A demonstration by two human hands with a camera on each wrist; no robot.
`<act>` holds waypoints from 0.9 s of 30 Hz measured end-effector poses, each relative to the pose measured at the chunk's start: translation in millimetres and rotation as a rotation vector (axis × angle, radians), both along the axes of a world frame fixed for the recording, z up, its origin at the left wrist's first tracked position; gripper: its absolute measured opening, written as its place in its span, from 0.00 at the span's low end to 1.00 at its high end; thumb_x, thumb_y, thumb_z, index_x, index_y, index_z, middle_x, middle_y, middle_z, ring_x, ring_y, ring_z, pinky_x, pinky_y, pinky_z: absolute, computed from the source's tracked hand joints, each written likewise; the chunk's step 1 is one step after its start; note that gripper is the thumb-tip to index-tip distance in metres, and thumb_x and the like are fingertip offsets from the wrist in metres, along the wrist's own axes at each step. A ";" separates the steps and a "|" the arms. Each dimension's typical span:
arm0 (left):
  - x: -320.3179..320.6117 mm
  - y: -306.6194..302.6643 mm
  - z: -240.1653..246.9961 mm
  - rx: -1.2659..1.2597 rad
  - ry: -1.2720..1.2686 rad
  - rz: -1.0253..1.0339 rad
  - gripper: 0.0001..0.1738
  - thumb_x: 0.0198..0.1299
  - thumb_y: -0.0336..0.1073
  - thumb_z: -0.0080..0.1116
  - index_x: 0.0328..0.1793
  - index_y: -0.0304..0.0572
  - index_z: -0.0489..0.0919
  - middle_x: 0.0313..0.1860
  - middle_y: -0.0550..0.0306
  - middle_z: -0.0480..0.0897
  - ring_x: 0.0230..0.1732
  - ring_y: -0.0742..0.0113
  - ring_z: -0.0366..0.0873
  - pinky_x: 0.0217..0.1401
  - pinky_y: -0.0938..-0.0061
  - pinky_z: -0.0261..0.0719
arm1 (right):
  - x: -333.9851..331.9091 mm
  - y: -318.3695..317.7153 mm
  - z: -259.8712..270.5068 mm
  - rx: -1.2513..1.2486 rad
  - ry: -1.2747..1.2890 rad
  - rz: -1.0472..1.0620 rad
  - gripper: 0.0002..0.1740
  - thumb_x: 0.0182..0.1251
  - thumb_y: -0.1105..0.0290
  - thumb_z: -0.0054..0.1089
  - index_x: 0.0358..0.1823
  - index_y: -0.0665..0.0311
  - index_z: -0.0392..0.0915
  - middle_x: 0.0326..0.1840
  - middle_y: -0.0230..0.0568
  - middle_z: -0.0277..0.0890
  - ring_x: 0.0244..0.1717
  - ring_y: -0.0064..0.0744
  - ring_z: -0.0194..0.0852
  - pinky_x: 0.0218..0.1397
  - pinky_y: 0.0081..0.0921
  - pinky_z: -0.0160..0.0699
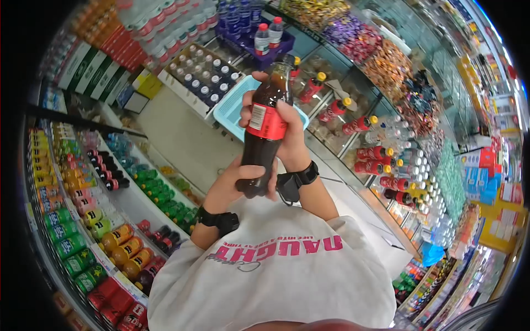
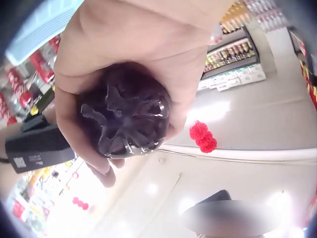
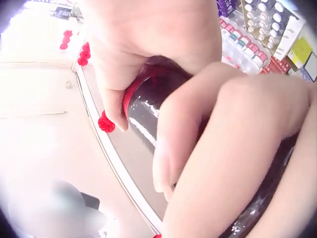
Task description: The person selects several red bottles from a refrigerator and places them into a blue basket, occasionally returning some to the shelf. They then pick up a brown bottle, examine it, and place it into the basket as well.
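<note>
A dark cola bottle (image 1: 260, 154) with a red label (image 1: 267, 124) is held up in front of the chest, its dark cap end pointing away from the body. Low on the bottle, near its base, my left hand (image 1: 231, 179) grips it. My right hand (image 1: 291, 135) wraps the label part, thumb on one side and fingers on the other. In the left wrist view the ridged bottle base (image 2: 126, 116) shows inside the curled left hand. The right wrist view has fingers of both hands around the bottle (image 3: 143, 116), covering much of it.
Behind the bottle sits a light blue basket (image 1: 227, 113), beside a carton of white-capped bottles (image 1: 201, 77). Red-labelled bottles with yellow caps (image 1: 334, 110) stand along the glass counter at right. Drink shelves (image 1: 118, 259) line the left. A purple crate (image 1: 281, 47) is at the back.
</note>
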State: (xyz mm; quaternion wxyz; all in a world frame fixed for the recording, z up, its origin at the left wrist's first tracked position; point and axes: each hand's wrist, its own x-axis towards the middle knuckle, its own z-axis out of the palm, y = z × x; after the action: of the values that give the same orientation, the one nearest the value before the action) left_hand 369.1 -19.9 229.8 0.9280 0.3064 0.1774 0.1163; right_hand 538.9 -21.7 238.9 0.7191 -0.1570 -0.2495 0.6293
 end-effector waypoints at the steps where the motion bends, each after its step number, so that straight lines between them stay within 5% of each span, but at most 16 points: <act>1: 7.9 -1.8 10.2 0.086 0.001 -0.013 0.24 0.63 0.42 0.64 0.57 0.28 0.76 0.37 0.43 0.85 0.33 0.52 0.88 0.38 0.62 0.89 | 7.3 -4.5 -2.0 0.030 0.017 -0.008 0.43 0.68 0.50 0.65 0.79 0.61 0.60 0.57 0.47 0.76 0.50 0.40 0.80 0.57 0.39 0.82; 4: 25.0 -0.8 6.6 0.155 -0.025 -0.121 0.21 0.67 0.41 0.63 0.55 0.29 0.78 0.37 0.44 0.85 0.34 0.53 0.88 0.40 0.64 0.88 | 23.3 -18.4 3.7 0.048 0.023 -0.099 0.38 0.71 0.54 0.64 0.76 0.62 0.63 0.53 0.47 0.78 0.48 0.38 0.82 0.54 0.36 0.84; 9: 43.4 -6.0 -1.6 0.625 0.296 0.034 0.23 0.57 0.36 0.77 0.53 0.32 0.79 0.37 0.59 0.85 0.36 0.76 0.82 0.41 0.76 0.80 | 36.9 -37.7 11.2 0.041 -0.272 -0.364 0.31 0.71 0.65 0.67 0.71 0.65 0.66 0.49 0.46 0.81 0.46 0.37 0.85 0.49 0.35 0.86; 18: 48.3 -12.7 -6.8 1.021 0.257 0.242 0.23 0.53 0.35 0.77 0.51 0.35 0.80 0.39 0.57 0.86 0.38 0.76 0.80 0.42 0.75 0.80 | 17.8 -53.5 29.8 -0.018 -0.482 -0.567 0.31 0.67 0.73 0.70 0.68 0.69 0.67 0.48 0.47 0.84 0.46 0.35 0.88 0.50 0.33 0.87; 21: 38.4 -5.4 7.2 0.867 0.300 -0.005 0.22 0.53 0.34 0.76 0.50 0.33 0.80 0.38 0.53 0.87 0.38 0.73 0.83 0.42 0.74 0.80 | 12.4 -54.9 39.0 -0.181 -0.447 -0.568 0.33 0.66 0.71 0.73 0.68 0.68 0.67 0.48 0.45 0.84 0.46 0.34 0.88 0.51 0.31 0.87; 24: 31.9 3.4 3.2 0.627 0.194 -0.112 0.21 0.53 0.34 0.75 0.48 0.31 0.79 0.34 0.51 0.86 0.33 0.67 0.85 0.39 0.72 0.82 | 17.3 -57.5 36.5 -0.130 -0.653 -0.545 0.36 0.64 0.73 0.74 0.70 0.65 0.66 0.54 0.45 0.81 0.52 0.40 0.89 0.56 0.38 0.90; 27: 23.8 4.9 20.7 0.321 0.047 -0.226 0.20 0.54 0.34 0.73 0.47 0.30 0.78 0.31 0.49 0.84 0.29 0.61 0.86 0.35 0.69 0.84 | 18.5 -58.8 44.4 -0.054 -0.538 -0.418 0.45 0.59 0.73 0.78 0.75 0.66 0.62 0.59 0.47 0.79 0.57 0.44 0.87 0.62 0.43 0.89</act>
State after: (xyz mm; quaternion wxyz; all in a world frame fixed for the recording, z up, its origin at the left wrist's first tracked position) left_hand 392.9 -15.0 250.6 0.8699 0.4711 0.1426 0.0312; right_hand 557.4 -80.5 283.4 0.7365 -0.3839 -0.3761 0.4108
